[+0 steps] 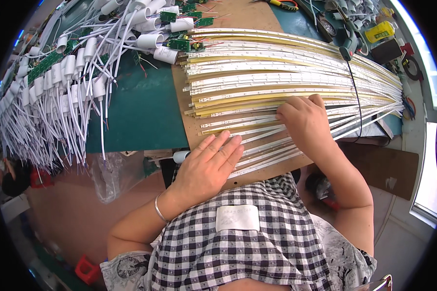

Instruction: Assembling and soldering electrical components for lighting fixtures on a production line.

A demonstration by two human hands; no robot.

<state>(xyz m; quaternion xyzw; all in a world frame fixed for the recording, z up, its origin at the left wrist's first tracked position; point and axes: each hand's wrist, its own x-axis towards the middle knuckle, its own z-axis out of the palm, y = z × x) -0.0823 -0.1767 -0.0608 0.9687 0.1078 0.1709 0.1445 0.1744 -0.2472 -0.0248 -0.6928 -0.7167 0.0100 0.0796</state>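
Long, thin LED strips (257, 79), white on the face with yellowish edges, lie fanned side by side on a brown board (182, 92). My left hand (206, 162) rests flat on the near left ends of the lowest strips, fingers stretched out. Farther right, my right hand (303, 121) curls over the middle of the near strips, thumb and fingers bent together round an LED strip; its fingertips are partly hidden. Small green circuit boards (179, 45) with thin wires sit at the strips' far left ends.
White lamp caps with cables (77, 68) are heaped on the green mat (141, 111) at left. A soldering iron (348, 48) with a black cord crosses the strips at right. Behind are pliers (284, 4) and a yellow bottle (379, 31). A clear plastic bag (107, 179) hangs below the table edge.
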